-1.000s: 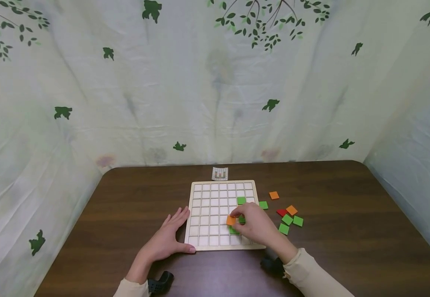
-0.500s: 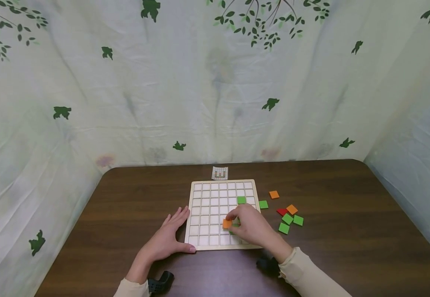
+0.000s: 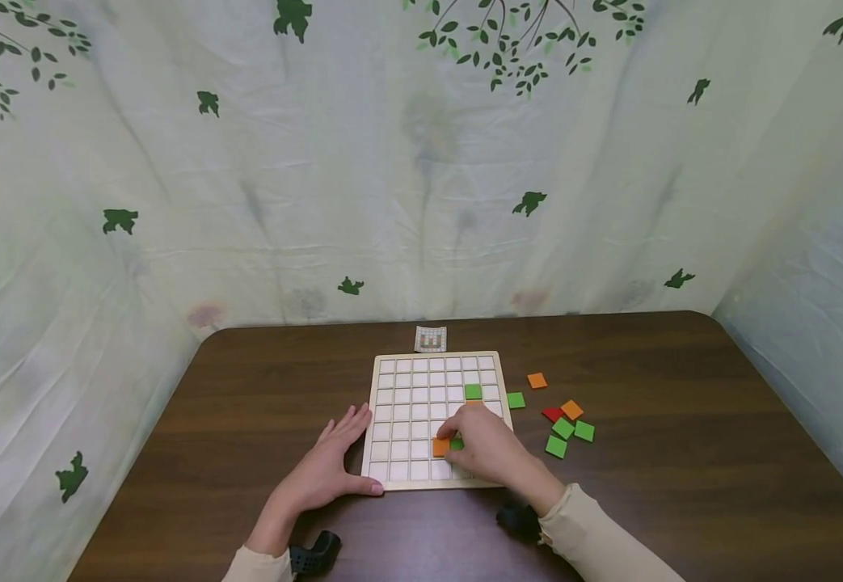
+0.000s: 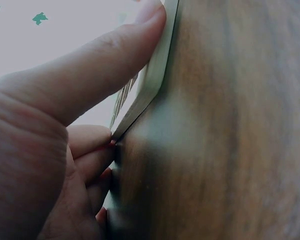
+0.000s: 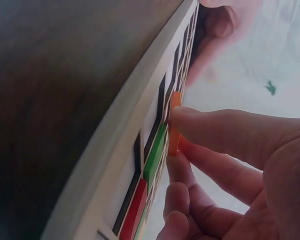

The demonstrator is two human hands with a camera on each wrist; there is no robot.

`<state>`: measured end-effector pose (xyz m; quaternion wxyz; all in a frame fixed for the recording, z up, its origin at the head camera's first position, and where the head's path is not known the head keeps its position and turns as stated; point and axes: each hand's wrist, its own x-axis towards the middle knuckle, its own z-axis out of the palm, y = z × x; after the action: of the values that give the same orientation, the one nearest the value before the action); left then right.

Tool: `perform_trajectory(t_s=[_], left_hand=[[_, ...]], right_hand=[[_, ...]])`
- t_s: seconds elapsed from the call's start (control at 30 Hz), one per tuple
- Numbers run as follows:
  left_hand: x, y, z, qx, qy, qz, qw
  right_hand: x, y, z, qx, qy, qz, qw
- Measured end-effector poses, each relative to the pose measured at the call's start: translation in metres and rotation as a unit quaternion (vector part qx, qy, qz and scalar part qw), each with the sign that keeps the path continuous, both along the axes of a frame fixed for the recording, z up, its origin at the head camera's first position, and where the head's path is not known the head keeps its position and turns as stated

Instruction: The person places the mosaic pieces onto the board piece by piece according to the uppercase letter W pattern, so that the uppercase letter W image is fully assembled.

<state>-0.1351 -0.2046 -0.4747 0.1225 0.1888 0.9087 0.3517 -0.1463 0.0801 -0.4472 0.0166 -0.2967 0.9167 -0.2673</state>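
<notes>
One orange square tile (image 3: 440,448) is in the right hand (image 3: 490,444), low and just right of centre in the head view, over the lower part of the white-celled grid board (image 3: 400,430). Thumb and fingertips pinch it by opposite edges, closed to the tile's breadth; in the right wrist view it stands proud of the board, and I cannot tell whether any edge touches a cell. Left of the grip, the left hand (image 3: 330,469) lies with fingers extended along the board's left side and thumb on its near corner, bracing rather than grasping.

To seat the tile well, I would square its sides to the thin dividers, lower one edge first, then let go and press the face flat with a fingertip. A green tile (image 3: 456,444) sits close by the pinch, so the fingers should release without catching it or the red tile (image 5: 135,210) at the bottom of the right wrist view. Steady pressure from the left hand should stop the board sliding.

No brand, label or lettering can be read on tiles or board. Just beyond the board's top edge, the small printed card (image 3: 431,339) shows a grid with a coloured pattern, too small to make out cell by cell.
</notes>
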Motion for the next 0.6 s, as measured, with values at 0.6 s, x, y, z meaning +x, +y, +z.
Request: perform_trajectory(t_s=[0.6], left_hand=[[-0.0001,-0.0007,-0.0009,0.003,0.003,-0.001,1.0000]], right_hand=[[-0.0017,-0.0043,-0.0010,-0.001,-0.014,-0.005,1.000]])
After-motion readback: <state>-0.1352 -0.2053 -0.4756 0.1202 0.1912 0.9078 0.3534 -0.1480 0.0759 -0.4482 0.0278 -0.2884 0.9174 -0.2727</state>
